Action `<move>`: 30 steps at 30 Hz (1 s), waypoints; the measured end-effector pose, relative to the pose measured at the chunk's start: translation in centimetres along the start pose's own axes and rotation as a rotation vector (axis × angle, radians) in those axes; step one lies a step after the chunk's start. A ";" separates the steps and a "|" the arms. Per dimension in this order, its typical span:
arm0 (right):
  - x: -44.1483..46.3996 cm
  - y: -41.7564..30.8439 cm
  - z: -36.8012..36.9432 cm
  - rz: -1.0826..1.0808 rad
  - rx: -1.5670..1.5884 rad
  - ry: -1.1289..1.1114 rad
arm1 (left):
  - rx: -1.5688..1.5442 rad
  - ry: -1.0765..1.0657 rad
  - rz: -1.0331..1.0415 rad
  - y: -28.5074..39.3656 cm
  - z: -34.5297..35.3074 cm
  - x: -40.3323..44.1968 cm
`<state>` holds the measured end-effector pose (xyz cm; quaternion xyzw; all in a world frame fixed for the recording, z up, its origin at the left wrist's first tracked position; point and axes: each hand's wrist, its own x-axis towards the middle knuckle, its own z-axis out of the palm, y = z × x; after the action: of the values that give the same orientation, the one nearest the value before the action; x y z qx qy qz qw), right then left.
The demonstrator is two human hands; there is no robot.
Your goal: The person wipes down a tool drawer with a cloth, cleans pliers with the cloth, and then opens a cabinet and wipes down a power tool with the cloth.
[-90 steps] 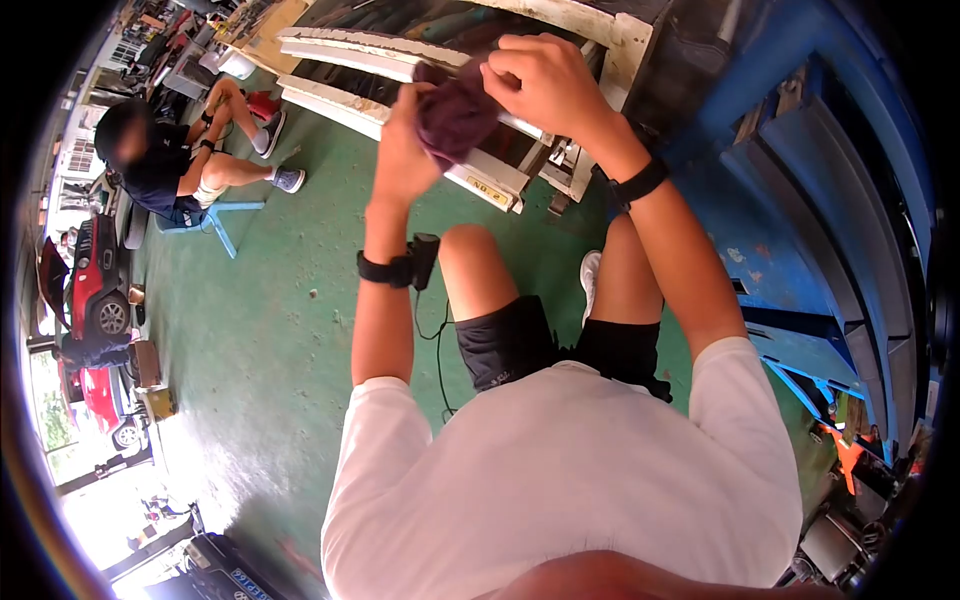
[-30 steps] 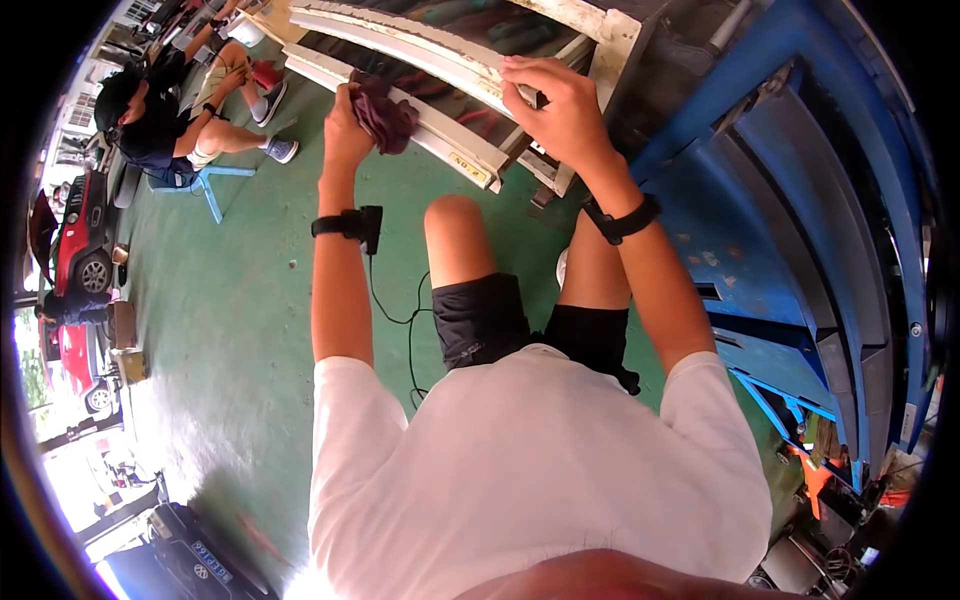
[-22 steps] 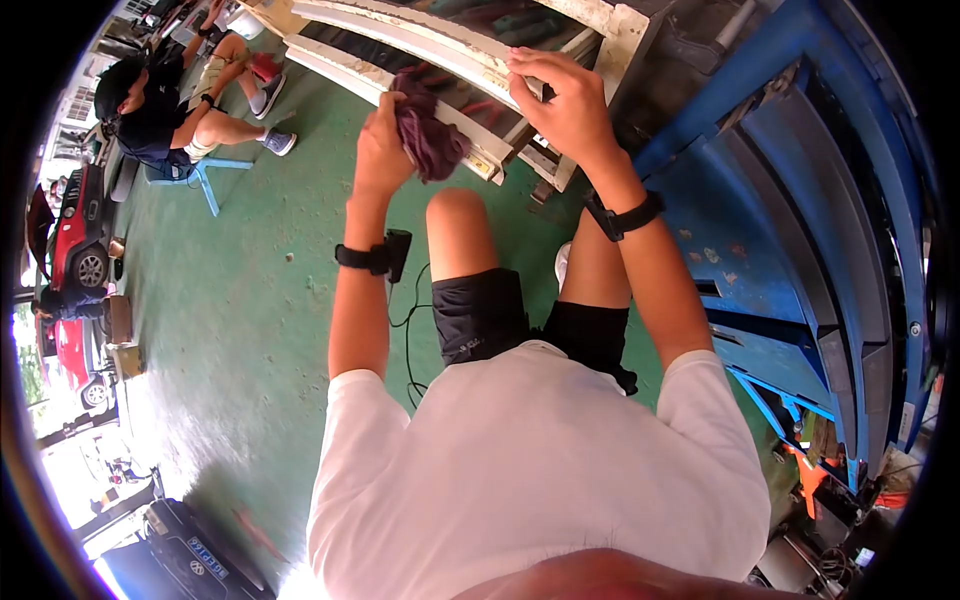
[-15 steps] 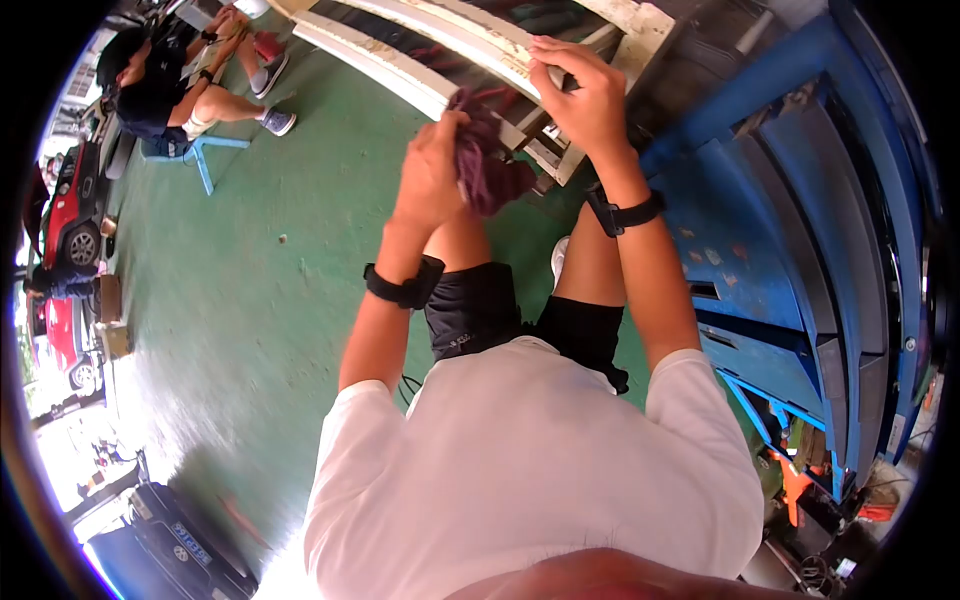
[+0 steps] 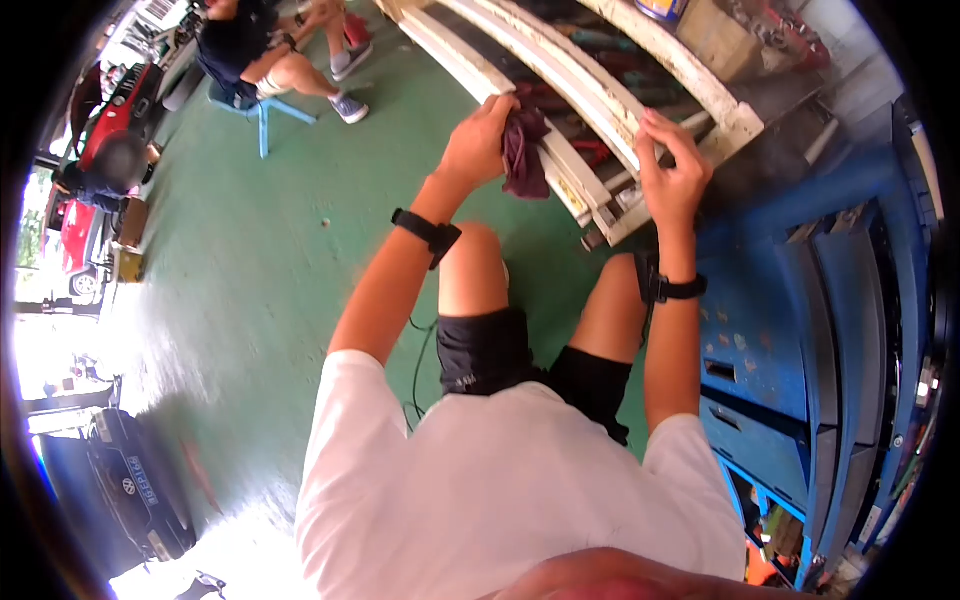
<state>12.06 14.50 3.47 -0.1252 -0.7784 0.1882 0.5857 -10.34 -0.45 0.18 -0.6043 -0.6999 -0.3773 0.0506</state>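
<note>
Blue cabinet [image 5: 755, 345] at R; view's swung, so white rack [image 5: 738, 128] sits further R than 0.5 s ago. Front rail [image 5: 452, 53] runs by person's L hand [image 5: 475, 145]; 2nd rail [image 5: 560, 75] has R hand's [image 5: 675, 170] tips at it, partly curled, gripping or not can't tell. L fingers are bunched round dk purple cloth [image 5: 525, 155], against front rail. Cloth's now back from rail end, leaving that bit bare; yellow label [image 5: 568, 190], hidden earlier, shows.

Green floor [image 5: 300, 280], scuffed, bright glare at lower left; blue stool [image 5: 262, 125] on it. White frame [image 5: 575, 80], paint chipped.
</note>
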 end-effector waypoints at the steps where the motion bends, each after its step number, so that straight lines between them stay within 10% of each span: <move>1: -0.1 0.0 0.1 0.005 0.010 0.007 | -0.004 0.011 -0.037 -0.7 -0.6 0.4; 18: -0.8 0.1 1.0 -0.061 -0.034 0.012 | -0.240 -0.154 -0.151 6.1 4.7 -11.0; 24: -0.8 0.1 0.5 -0.037 -0.023 -0.025 | -0.375 0.435 -0.346 2.4 1.4 -5.9; 30: -0.8 0.1 0.7 -0.041 -0.025 0.000 | -0.334 0.107 -0.085 3.4 1.0 -3.5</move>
<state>11.58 14.14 2.54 -0.1166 -0.7830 0.1667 0.5879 -6.04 -2.74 -0.82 -0.5532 -0.6489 -0.5215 -0.0293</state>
